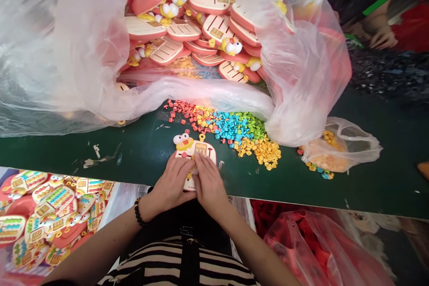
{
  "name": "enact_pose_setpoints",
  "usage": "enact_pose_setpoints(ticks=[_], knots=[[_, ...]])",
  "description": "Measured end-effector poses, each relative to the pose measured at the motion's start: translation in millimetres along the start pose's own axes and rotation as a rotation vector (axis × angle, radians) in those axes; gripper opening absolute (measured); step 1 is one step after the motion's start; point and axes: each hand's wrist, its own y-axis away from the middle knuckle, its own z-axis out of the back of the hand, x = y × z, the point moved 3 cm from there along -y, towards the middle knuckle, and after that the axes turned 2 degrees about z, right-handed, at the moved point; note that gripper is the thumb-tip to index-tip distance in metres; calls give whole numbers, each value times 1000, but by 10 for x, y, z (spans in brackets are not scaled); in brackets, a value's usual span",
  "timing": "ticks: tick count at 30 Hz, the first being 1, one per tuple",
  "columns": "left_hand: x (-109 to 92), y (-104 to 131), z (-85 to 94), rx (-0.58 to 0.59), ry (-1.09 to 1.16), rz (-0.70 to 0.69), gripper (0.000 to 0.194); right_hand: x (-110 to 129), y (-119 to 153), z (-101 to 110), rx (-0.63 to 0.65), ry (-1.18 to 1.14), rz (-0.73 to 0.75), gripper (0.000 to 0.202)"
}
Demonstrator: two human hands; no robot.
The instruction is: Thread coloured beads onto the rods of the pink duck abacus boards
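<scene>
A cream plastic toy board (pixel 211 148) with slots, a yellow-beaked cartoon head and big white eyes lies at the near side of the green table. My left hand (pixel 170 182) is closed around its left edge, wearing a dark bead bracelet at the wrist. Over the board's face, my right hand (pixel 209 183) has its fingers bunched together, and whatever they pinch is hidden. Bits of yellow show between the two hands. Just beyond the board are heaps of small plastic pieces: red (pixel 184 109), blue (pixel 231 126), green (pixel 253 124) and yellow (pixel 267 152).
A large clear plastic bag (pixel 214 91) full of similar boards (pixel 167 49) spreads across the back. Boards with coloured pieces (pixel 55 201) fill a container at lower left. A small bag (pixel 355 143) sits to the right. Another person's hand (pixel 384 37) appears at far right.
</scene>
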Motion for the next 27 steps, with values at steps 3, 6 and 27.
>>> enact_pose_setpoints(ticks=[3,6,27], knots=[[6,6,27,-81,-36,12,78,-89,-129,55,7,-137,45,47],[-25,-13,35,-55,-132,9,91,-448,-85,277,-214,1,-190,29],[-63,-45,42,-25,-144,113,66,-446,-274,41,-53,156,-188,28]])
